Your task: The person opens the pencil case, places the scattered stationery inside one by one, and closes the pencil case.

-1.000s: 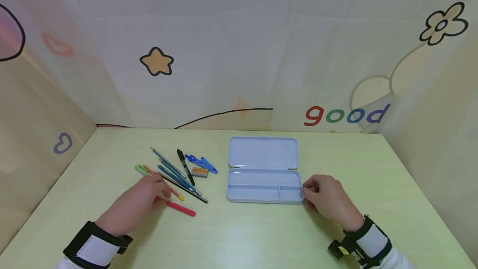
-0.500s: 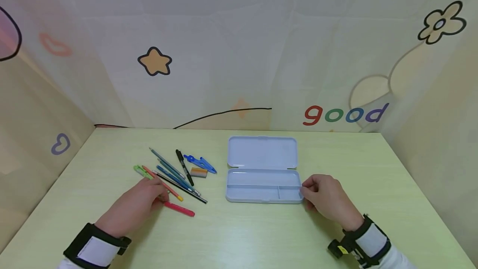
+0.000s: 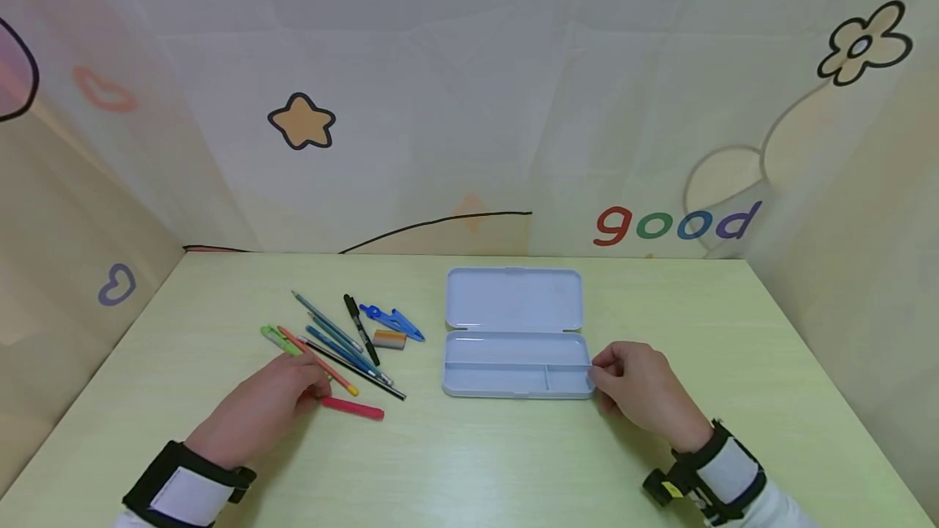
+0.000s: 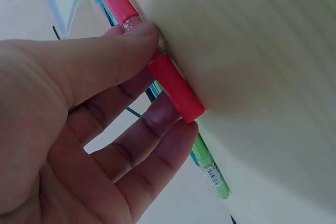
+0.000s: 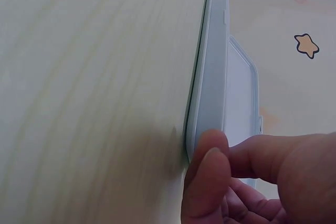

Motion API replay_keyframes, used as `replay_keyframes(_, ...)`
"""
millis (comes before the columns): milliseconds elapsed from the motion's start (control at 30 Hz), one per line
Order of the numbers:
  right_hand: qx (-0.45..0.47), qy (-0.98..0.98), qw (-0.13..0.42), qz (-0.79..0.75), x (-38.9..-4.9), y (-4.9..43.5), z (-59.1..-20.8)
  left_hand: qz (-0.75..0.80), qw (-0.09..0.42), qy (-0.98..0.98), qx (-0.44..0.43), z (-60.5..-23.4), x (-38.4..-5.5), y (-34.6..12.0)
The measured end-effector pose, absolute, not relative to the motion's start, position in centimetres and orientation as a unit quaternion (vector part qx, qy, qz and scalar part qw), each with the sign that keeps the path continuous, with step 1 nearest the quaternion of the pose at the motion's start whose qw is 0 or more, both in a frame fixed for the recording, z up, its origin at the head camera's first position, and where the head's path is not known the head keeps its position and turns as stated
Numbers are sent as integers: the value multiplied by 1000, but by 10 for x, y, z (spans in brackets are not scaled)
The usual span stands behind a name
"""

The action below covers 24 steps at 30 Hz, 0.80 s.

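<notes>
My left hand (image 3: 264,398) pinches a red pen (image 3: 354,408) at the left of the table. In the left wrist view the thumb lies over the pen's clear, glittery section, between the pink barrel and the red cap (image 4: 176,87), and the fingers curl beneath. A pale blue pencil case (image 3: 495,380) lies with its lid folded back, its divided tray bare. My right hand (image 3: 645,389) holds the case's right end between thumb and fingers; the right wrist view shows the fingertips at the corner of its side wall (image 5: 212,61).
Beyond the left hand lie a green pen (image 3: 279,339), an orange pencil (image 3: 341,380), several blue pencils (image 3: 330,323), a black-striped pencil (image 3: 381,386) and a black marker (image 3: 361,328). Near them are a blue compass (image 3: 396,321) and an eraser (image 3: 389,339). A printed curtain (image 3: 411,104) hangs behind the table.
The red pen has swung slightly, its free end now a little higher in the head view, still in the left hand. The right hand keeps its hold on the case.
</notes>
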State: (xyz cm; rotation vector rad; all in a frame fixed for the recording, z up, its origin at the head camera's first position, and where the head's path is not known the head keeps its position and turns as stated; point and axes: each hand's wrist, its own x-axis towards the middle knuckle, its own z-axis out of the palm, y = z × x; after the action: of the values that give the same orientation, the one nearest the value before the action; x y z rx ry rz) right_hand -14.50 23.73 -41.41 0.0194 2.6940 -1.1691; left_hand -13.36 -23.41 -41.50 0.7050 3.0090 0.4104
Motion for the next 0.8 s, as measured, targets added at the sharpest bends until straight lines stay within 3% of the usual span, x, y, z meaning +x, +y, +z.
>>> replay_keyframes(800, 11, 912, 103, -397, -147, 238, -416, 145, -40, 958, 244, -396, -130, -224)
